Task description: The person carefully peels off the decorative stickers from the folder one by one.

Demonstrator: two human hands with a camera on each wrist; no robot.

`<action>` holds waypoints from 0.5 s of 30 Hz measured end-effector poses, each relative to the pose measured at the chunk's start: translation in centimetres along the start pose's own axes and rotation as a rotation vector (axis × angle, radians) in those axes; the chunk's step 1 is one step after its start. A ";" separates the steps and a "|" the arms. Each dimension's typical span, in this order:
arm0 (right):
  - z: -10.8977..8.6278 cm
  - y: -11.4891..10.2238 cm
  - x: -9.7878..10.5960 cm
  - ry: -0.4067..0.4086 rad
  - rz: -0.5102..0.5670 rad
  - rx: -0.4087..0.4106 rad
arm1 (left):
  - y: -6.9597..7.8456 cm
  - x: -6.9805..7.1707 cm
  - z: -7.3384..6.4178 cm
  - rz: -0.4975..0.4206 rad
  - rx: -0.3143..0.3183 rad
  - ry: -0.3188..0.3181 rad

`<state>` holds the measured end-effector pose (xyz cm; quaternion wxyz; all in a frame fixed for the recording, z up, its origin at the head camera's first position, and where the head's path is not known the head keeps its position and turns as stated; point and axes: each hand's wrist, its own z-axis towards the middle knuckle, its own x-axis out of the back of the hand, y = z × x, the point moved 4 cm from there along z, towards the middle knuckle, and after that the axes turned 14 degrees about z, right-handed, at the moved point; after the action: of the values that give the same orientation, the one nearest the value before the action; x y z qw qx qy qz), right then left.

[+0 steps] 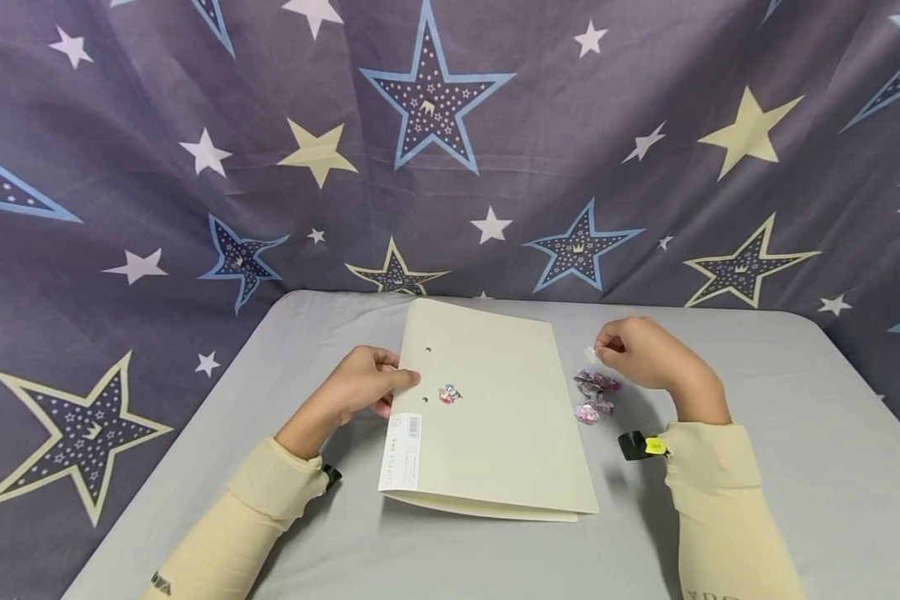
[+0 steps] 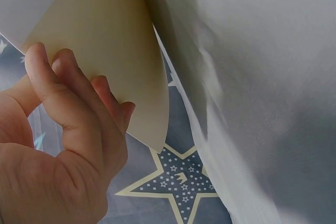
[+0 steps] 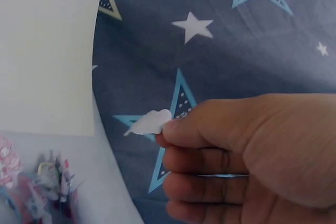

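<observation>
A cream-coloured folder (image 1: 487, 400) lies in the middle of the table, its front edge slightly gaping. My left hand (image 1: 363, 382) pinches its left edge, thumb on top and fingers underneath. In the left wrist view those fingers (image 2: 68, 93) lie along the folder's underside (image 2: 110, 40). One small colourful sticker (image 1: 449, 394) is on the cover near two punched holes. Right of the folder, my right hand (image 1: 641, 354) holds a small sticker (image 3: 150, 123) between thumb and forefinger, its plain white side showing in the right wrist view.
Two small heaps of shiny pink and multicoloured stickers (image 1: 596, 383) lie on the grey-covered table (image 1: 757, 367), close to the folder's right edge. A white printed label (image 1: 402, 452) is at the folder's lower left corner. A dark star-patterned curtain (image 1: 450, 200) hangs behind the table.
</observation>
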<state>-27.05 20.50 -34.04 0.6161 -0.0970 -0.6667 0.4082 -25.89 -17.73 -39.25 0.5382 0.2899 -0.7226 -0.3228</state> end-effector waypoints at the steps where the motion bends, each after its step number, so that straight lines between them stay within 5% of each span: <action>1: 0.0 0.3 0.0 0.000 -0.001 -0.011 | 0.0 0.0 0.0 -0.001 0.000 0.000; 15: 0.6 3.3 -1.2 -0.054 0.006 -0.123 | -0.1 0.0 0.0 -0.005 0.007 -0.009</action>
<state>-28.52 21.66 -37.04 0.5895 -0.1257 -0.7065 0.3709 -25.86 -17.77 -39.31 0.5331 0.2922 -0.7253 -0.3231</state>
